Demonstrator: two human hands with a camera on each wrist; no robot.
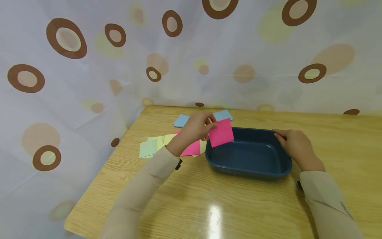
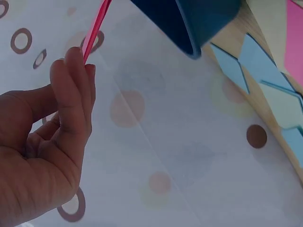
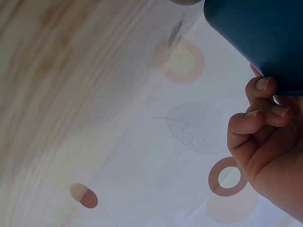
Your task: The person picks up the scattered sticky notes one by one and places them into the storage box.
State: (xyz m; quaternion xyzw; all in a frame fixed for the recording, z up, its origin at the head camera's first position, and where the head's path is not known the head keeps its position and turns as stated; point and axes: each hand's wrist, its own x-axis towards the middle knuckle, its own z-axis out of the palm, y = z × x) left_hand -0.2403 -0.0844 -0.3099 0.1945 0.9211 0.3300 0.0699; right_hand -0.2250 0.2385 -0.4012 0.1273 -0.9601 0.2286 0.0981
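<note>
Between thumb and fingers, my left hand (image 1: 197,126) pinches a pink sticky note (image 1: 221,132) over the left end of a dark blue baking dish (image 1: 250,172). In the left wrist view the note (image 2: 96,28) shows nearly edge-on at the fingertips. My right hand (image 1: 296,146) grips the dish's rim at its far right corner. The right wrist view has the fingers of that hand (image 3: 272,127) curled at the edge of the dish (image 3: 265,38). The inside of the dish shows a bare blue floor.
Left of the dish lie more sticky notes on the wooden table (image 1: 185,205): green notes (image 1: 148,148), yellow ones, a pink note (image 1: 191,149) partly behind my left wrist, and blue notes (image 1: 223,115) farther back. A patterned curtain (image 1: 191,49) hangs behind and left of the table.
</note>
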